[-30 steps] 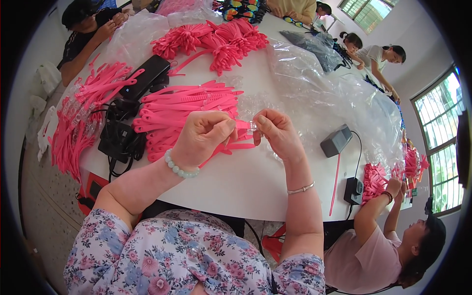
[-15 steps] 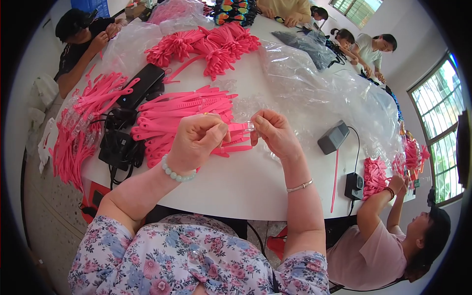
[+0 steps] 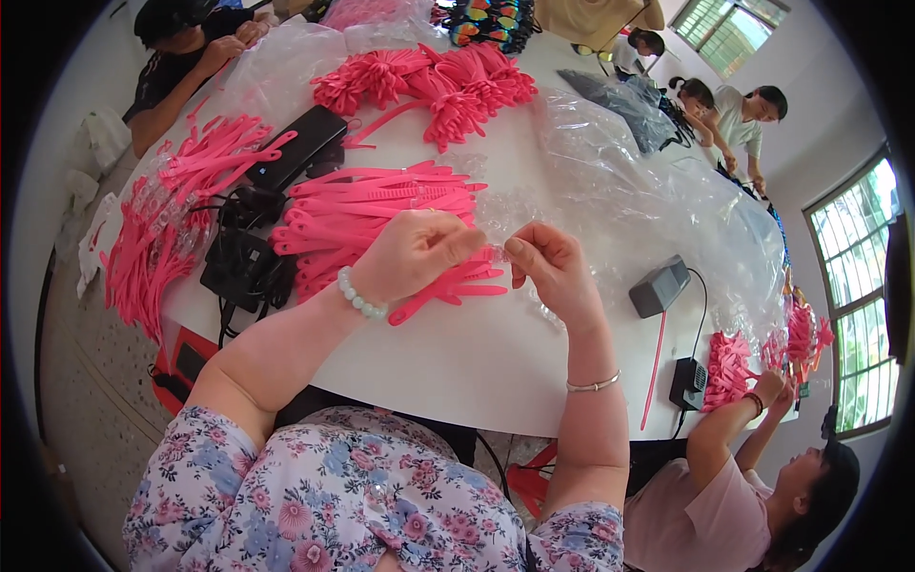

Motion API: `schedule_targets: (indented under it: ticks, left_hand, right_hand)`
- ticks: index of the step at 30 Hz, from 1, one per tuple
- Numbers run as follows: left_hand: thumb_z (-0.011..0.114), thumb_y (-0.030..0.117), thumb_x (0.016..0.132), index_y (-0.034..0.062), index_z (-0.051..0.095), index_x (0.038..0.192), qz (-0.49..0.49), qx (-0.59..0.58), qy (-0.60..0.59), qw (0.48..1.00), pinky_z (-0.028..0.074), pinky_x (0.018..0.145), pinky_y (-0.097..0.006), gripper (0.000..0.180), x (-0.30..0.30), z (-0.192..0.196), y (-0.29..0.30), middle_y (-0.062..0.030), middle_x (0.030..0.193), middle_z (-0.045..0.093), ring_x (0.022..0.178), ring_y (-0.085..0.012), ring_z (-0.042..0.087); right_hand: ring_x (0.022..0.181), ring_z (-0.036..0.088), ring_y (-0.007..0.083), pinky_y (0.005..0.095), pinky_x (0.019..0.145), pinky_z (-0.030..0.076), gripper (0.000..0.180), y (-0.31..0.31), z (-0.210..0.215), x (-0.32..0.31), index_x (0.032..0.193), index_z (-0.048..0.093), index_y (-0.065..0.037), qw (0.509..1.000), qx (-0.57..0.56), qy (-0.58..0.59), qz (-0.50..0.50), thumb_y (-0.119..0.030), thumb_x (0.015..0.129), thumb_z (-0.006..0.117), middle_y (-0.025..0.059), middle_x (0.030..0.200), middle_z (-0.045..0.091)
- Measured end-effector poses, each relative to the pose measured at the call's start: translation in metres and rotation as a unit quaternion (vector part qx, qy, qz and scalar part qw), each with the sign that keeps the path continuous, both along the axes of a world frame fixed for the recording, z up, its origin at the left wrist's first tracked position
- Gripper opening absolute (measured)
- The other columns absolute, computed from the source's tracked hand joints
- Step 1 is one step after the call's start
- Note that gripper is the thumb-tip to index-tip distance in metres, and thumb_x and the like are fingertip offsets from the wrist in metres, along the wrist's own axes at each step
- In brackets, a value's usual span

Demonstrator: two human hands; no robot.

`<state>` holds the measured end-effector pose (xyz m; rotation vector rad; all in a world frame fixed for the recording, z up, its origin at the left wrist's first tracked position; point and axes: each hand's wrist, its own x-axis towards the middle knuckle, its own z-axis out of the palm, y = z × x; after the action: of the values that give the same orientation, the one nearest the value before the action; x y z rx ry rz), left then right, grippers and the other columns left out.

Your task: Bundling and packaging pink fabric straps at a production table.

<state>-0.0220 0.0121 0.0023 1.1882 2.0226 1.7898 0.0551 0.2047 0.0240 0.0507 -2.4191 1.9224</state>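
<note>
My left hand (image 3: 419, 250) is closed in a pinch on a pink rubber strap, most of which its fingers hide. Close beside it, my right hand (image 3: 555, 265) pinches a small clear plastic buckle (image 3: 497, 254) at the strap's end. The two hands are held just above the table, fingertips a short gap apart. Behind and left of them lies a heap of loose pink straps (image 3: 367, 195). Beyond my right hand are scattered clear buckles (image 3: 519, 208). At the far left, a pile of pink straps with clear buckles on them (image 3: 152, 238) hangs over the table edge.
Black boxes with cables (image 3: 238, 267) stand left of the strap heap. A grey box (image 3: 660, 286) and a black adapter (image 3: 688, 383) are at the right. Bundled pink straps (image 3: 429, 86) and clear plastic bags (image 3: 620, 172) lie farther back. Several people sit around the white table (image 3: 457, 372).
My left hand has moved right along the strap, closer to the buckle. My right hand keeps its pinch on the buckle. The whole view has shifted slightly.
</note>
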Motion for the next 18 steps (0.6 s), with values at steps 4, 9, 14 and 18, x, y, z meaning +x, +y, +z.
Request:
schedule_targets:
  ticks: [4, 9, 14, 18]
  left_hand:
    - [0.056, 0.018, 0.088, -0.0035, 0.057, 0.08, -0.044, -0.053, 0.039, 0.997, 0.039, 0.057, -0.024, 0.023, 0.01, 0.004, 0.004, -0.0043, 0.067, 0.053, 0.062, -0.0087, 0.046]
    - [0.051, 0.012, 0.091, -0.003, 0.056, 0.08, -0.092, 0.092, -0.153, 0.98, 0.04, 0.057, -0.023, 0.02, 0.015, -0.004, 0.01, -0.0019, 0.066, 0.052, 0.061, -0.0084, 0.047]
    - [0.05, 0.012, 0.092, -0.0029, 0.056, 0.079, -0.073, 0.093, -0.141, 0.983, 0.041, 0.058, -0.023, 0.02, 0.018, -0.004, 0.008, -0.0019, 0.068, 0.053, 0.063, -0.0084, 0.047]
    - [0.05, 0.012, 0.092, -0.0032, 0.056, 0.08, -0.077, 0.107, -0.14, 0.981, 0.042, 0.06, -0.023, 0.02, 0.018, -0.004, 0.009, -0.0022, 0.07, 0.053, 0.065, -0.0089, 0.049]
  right_hand:
    - [0.056, 0.046, 0.0064, 0.0221, 0.051, 0.039, 0.03, -0.009, 0.002, 0.002, 0.077, 0.054, 0.0, 0.997, 0.072, 0.004, 0.005, -0.028, 0.09, 0.055, -0.002, 0.062, 0.047]
    - [0.053, 0.039, 0.0043, 0.0215, 0.047, 0.032, 0.037, -0.017, 0.005, 0.003, 0.068, 0.053, -0.002, 0.995, 0.102, -0.001, 0.015, -0.033, 0.089, 0.056, -0.005, 0.056, 0.041]
    - [0.051, 0.033, 0.0033, 0.0213, 0.045, 0.027, 0.038, -0.008, 0.002, 0.001, 0.063, 0.05, -0.004, 0.999, 0.052, 0.0, 0.006, -0.032, 0.089, 0.056, -0.0061, 0.055, 0.038]
    - [0.051, 0.033, 0.0031, 0.021, 0.046, 0.027, 0.037, -0.003, 0.0, 0.0, 0.062, 0.048, -0.006, 0.999, 0.031, -0.02, -0.013, -0.03, 0.089, 0.056, -0.0061, 0.055, 0.037]
